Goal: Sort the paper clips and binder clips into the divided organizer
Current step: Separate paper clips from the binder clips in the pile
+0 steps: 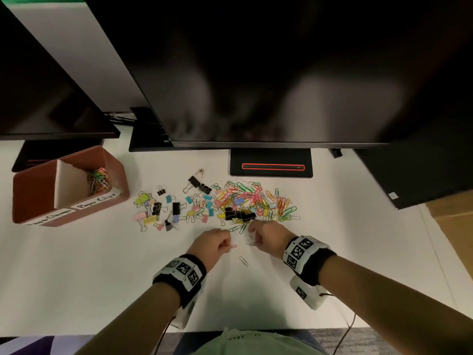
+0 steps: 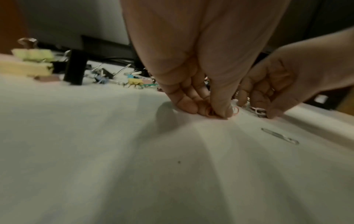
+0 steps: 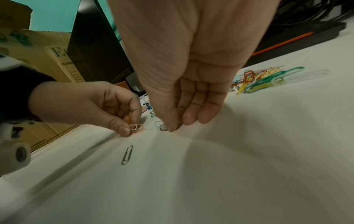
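A mixed heap of coloured paper clips [image 1: 258,198] and binder clips [image 1: 176,208] lies mid-table. The brown divided organizer [image 1: 112,162] stands at the left, with paper clips [image 1: 98,180] in its right compartment. My left hand [image 1: 225,243] pinches a few small pink and white paper clips [image 3: 136,127] against the table. My right hand [image 1: 256,240] pinches a dark paper clip [image 3: 163,127] at the tabletop between thumb and fingertips. A lone silver paper clip [image 1: 243,260] lies between the wrists, also in the left wrist view [image 2: 279,136] and in the right wrist view [image 3: 127,154].
A large dark monitor [image 1: 256,73] overhangs the back of the table, its stand base [image 1: 271,162] behind the heap. A second screen [image 1: 51,98] sits at the left. A cardboard box [image 3: 38,50] stands off the table's edge. White tabletop [image 1: 89,265] stretches before the organizer.
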Available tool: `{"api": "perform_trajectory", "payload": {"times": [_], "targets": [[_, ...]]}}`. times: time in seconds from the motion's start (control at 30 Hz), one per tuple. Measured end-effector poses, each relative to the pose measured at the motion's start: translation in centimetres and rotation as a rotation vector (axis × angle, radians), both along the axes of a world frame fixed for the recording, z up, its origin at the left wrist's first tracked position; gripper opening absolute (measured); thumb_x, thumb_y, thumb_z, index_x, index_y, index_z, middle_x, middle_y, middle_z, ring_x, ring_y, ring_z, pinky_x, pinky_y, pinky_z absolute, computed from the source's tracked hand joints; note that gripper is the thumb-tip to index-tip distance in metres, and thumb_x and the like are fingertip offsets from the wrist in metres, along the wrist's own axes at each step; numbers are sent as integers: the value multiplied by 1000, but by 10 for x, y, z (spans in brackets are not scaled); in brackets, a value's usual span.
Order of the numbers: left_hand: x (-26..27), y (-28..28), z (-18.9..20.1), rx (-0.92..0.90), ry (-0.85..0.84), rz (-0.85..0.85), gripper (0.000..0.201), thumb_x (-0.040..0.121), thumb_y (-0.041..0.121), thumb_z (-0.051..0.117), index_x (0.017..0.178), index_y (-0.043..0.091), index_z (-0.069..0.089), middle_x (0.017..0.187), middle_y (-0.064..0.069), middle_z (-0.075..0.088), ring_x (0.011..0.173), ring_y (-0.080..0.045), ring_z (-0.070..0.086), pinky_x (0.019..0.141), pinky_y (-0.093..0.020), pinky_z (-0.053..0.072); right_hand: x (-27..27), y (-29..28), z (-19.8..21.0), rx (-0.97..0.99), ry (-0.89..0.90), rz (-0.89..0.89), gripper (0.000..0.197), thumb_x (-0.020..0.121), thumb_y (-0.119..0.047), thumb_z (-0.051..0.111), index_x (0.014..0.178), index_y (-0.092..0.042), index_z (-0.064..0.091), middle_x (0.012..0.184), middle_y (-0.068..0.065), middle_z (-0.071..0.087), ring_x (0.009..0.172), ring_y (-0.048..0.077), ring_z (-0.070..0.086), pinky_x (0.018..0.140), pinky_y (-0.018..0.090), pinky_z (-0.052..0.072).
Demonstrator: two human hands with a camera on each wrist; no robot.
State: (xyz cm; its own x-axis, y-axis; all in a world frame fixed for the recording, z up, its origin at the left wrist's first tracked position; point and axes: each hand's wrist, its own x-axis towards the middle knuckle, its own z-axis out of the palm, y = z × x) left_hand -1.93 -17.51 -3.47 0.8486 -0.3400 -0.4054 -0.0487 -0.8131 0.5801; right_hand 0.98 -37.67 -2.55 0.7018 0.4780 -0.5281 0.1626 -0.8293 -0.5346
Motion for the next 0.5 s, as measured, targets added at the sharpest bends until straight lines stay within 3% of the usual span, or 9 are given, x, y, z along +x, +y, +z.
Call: {"api": "perform_trajectory", "payload": {"times": [0.07, 0.17, 0.27, 0.3, 0.33, 0.4, 0.5], "targets": [[2, 0, 2, -66, 11, 101, 6, 83, 14, 63, 88, 14, 59, 76, 4, 56, 72, -14, 53, 67, -23, 42, 1, 1, 0, -3, -17, 17, 27, 86, -6, 50, 112, -9, 59, 102, 9, 67, 96, 25, 60, 74, 24, 41], [8, -3, 2, -86, -1, 196, 20, 84, 15, 65, 102, 16, 59, 72, 6, 57, 71, -14, 56, 77, -25, 46, 0, 1, 0, -11, -42, 58, 22, 86, -9, 52, 102, -9, 66, 104, 8, 66, 97, 23, 59, 74, 23, 39], [16, -8, 1, -47, -19, 230, 24, 84, 15, 64, 108, 13, 60, 72, 5, 56, 73, -15, 54, 104, -26, 29, 0, 0, 1, -9, -57, 82, 18, 86, -11, 54, 97, -8, 68, 102, 9, 65, 95, 23, 58, 76, 24, 40], [19, -10, 1, -30, -22, 226, 23, 84, 15, 63, 107, 12, 61, 74, 4, 56, 74, -15, 53, 107, -29, 27, 1, -1, 2, -2, -66, 88, 18, 86, -12, 54, 96, -7, 68, 102, 9, 64, 95, 23, 58, 76, 25, 40], [21, -11, 0, -17, -32, 216, 22, 84, 16, 63, 106, 13, 61, 76, 2, 57, 76, -16, 52, 104, -32, 32, 3, -1, 2, 7, -76, 91, 18, 87, -11, 53, 95, -7, 68, 102, 9, 63, 94, 23, 57, 75, 25, 40], [24, -12, 0, 13, -51, 185, 18, 85, 17, 62, 102, 14, 62, 85, -1, 58, 80, -15, 49, 87, -31, 45, 8, 0, 5, 20, -96, 95, 18, 87, -9, 51, 95, -8, 67, 102, 9, 64, 93, 23, 58, 74, 25, 40], [28, -12, 0, 58, -52, 136, 11, 85, 17, 61, 95, 12, 62, 94, -4, 57, 82, -13, 46, 74, -24, 41, 15, 3, 7, 51, -110, 119, 18, 87, -8, 51, 95, -8, 66, 96, 9, 67, 89, 25, 60, 74, 29, 45]]}}
